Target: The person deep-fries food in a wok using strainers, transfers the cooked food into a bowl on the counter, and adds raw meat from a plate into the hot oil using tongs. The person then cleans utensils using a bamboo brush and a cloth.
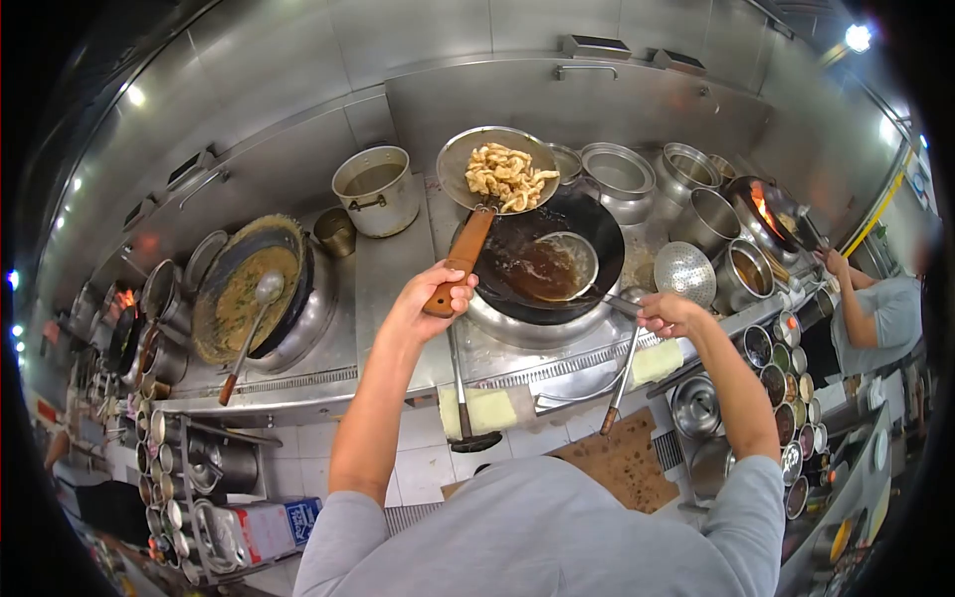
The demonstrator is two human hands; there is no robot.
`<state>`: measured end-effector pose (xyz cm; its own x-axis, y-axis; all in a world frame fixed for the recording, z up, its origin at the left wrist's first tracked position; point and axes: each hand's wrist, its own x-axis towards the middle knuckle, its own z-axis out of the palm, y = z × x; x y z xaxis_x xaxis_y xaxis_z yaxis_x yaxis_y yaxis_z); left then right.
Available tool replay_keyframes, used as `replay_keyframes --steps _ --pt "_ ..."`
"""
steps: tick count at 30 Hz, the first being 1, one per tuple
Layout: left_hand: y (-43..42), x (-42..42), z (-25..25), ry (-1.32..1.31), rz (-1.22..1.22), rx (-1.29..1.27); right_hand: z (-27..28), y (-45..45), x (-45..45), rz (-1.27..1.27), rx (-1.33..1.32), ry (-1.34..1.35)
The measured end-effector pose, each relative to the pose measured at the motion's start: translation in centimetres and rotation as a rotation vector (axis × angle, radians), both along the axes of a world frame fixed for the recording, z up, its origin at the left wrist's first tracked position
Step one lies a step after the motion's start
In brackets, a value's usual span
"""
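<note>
Strainer (pixel 450 171) up in your left hand (pixel 443 296), fingers wrapped snugly round the wooden handle (pixel 471 242). Pale pieces of food (pixel 509 177) sit heaped in its bowl; mouth faces up, presumably so nothing slides out. Bowl hangs by the far left rim of the black wok (pixel 603 227), likely to keep drips close; whether the two touch, you can't tell from this angle.

Right hand (pixel 668 313): grip narrow, fingers closed round the handle of a round-rimmed tool (pixel 569 261), its head down in the wok's brown liquid (pixel 502 257). Ladle or skimmer, unclear. Your hold is well back from the head, probably for distance from heat.

Steel collar (pixel 537 328) under the wok, apparently to steady its rounded base. Perforated skimmer (pixel 684 275) just to the right, within easy reach. Folded cloth (pixel 657 360) along the counter's front edge, perhaps for hot handles. Well to your left, a second wok (pixel 212 316) holds thick sauce and a resting ladle (pixel 270 288).
</note>
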<state>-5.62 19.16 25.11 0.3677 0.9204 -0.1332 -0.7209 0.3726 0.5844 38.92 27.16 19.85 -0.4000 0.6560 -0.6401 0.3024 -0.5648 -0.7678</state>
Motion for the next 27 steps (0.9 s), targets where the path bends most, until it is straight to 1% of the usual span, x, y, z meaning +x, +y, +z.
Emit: replay_keyframes --steps 2,4,6,7,8,10,12,14,16,17,18,19,20,21,22,23,24,26,27 --pt "0.1 0.2 -0.1 0.025 0.004 -0.007 -1.0 -0.7 -1.0 0.000 -0.070 0.198" --pt "0.2 0.5 -0.2 0.029 0.012 -0.011 -2.0 -1.3 -1.8 -0.002 -0.085 0.264" --pt "0.2 0.9 0.0 0.022 0.024 -0.029 -3.9 -1.4 -2.2 -0.062 -0.118 0.401" --pt "0.1 1.2 0.0 0.008 0.041 -0.043 -4.6 -1.3 -2.3 -0.048 -0.145 0.474" --pt "0.0 1.5 0.1 0.016 0.026 -0.049 -5.5 -1.3 -2.3 -0.064 -0.148 0.482" --pt "0.1 2.0 0.5 -0.006 0.039 -0.049 -6.6 -0.9 -1.9 -0.135 -0.156 0.625" --pt "0.0 2.3 0.4 -0.023 0.018 -0.065 -6.6 -0.5 -1.0 -0.275 -0.101 0.658" --pt "0.0 2.5 -0.2 -0.030 0.003 -0.041 -3.7 -0.9 -0.1 -0.499 0.072 0.555" --pt "-0.4 3.0 -0.5 -0.028 0.008 -0.058 -4.4 1.0 3.2 -0.512 0.140 0.578" --pt "-0.7 3.4 -0.6 -0.030 -0.012 -0.054 -4.6 1.7 4.5 -0.569 0.289 0.473" --pt "-1.0 3.8 -0.6 -0.008 0.019 -0.060 -4.8 2.7 5.7 -0.620 0.436 0.363" --pt "-1.2 4.2 -0.7 0.015 0.054 -0.065 -6.2 4.2 7.0 -0.621 0.535 0.096" --pt "-1.3 4.6 -0.7 0.013 0.045 -0.063 -7.8 5.7 8.0 -0.630 0.538 0.092" --pt "-1.5 4.9 -0.9 0.018 0.059 -0.075 -9.4 6.9 8.8 -0.561 0.751 -0.392" --pt "-1.7 5.2 -1.0 0.023 0.078 -0.090 -9.6 7.4 9.1 -0.457 0.937 -0.880" --pt "-1.8 5.6 -1.1 0.034 0.088 -0.102 -9.8 7.8 9.8 -0.387 0.840 -0.844" --pt "-2.0 5.9 -1.3 0.036 0.092 -0.107 -10.2 7.9 10.4 -0.383 0.836 -0.841" --pt "-2.5 6.6 -1.6 0.062 0.108 -0.119 -10.9 7.8 11.9 -0.139 0.910 -0.925" --pt "-2.7 7.1 -1.8 0.063 0.104 -0.119 -12.4 8.3 13.4 -0.143 0.908 -0.927"
